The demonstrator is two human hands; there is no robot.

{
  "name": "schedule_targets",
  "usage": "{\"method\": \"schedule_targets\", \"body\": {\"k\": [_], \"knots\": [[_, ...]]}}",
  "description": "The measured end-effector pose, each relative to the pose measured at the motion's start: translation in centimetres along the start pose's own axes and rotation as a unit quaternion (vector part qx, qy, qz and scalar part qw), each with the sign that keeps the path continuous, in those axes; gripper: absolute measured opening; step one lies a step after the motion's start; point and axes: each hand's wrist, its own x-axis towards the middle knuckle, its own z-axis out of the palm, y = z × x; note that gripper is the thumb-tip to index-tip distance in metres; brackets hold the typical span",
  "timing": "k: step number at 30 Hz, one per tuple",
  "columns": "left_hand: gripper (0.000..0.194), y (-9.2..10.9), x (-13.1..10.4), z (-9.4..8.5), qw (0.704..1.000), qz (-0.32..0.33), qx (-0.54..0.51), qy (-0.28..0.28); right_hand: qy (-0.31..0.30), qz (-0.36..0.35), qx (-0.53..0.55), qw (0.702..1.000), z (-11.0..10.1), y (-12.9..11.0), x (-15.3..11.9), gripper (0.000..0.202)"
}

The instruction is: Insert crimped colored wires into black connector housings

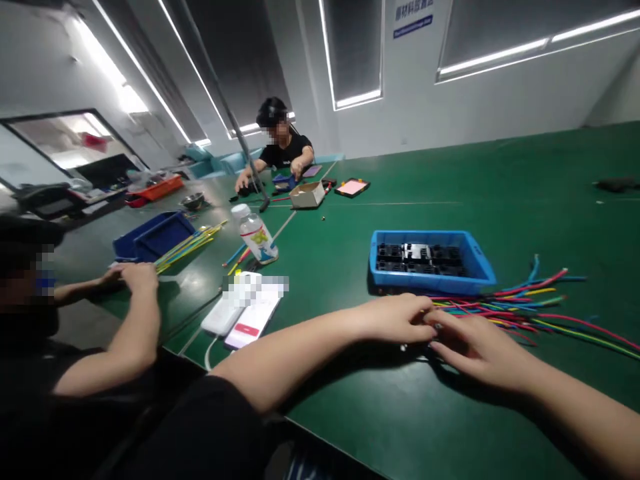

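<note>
On the wall above, a sign (413,27) bears Chinese characters, with smaller lettering too blurred to read; the bottle's (257,233) label is colourful but illegible. The green tabletop (320,287) stretches across a pale-walled room with dark window panels, two other people seated around it. The left hand (400,320) and right hand (480,347) meet beside the multicoloured wires (505,310), just in front of the blue tray (430,283) of black parts (420,259). Each grip is narrow, fingertips close together; what they pinch is hidden.
</note>
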Motion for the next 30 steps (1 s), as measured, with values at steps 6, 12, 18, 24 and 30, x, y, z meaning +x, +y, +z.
{"method": "schedule_targets", "body": {"k": [6,12,18,24,30], "knots": [[0.019,-0.2,-0.5,1.5,0.995,0.010,-0.023,0.100,-0.045,0.018,0.019,0.999,-1.6,-0.8,0.5,0.018],[0.020,-1.5,0.1,1.0,0.986,0.030,-0.146,0.071,-0.013,0.038,0.018,0.999,-1.8,-0.7,0.1,0.020],[0.022,-1.8,0.1,0.5,0.984,0.024,-0.174,0.026,0.003,0.020,0.025,0.999,-1.6,-0.6,-0.1,0.017],[0.024,-2.2,0.4,0.2,0.982,0.033,-0.187,-0.007,0.004,0.000,0.052,0.999,-1.6,-0.7,0.0,0.013],[0.024,-2.3,0.4,0.3,0.979,0.026,-0.201,-0.009,-0.007,0.002,0.067,0.998,-1.8,-0.7,0.0,0.010]]}}
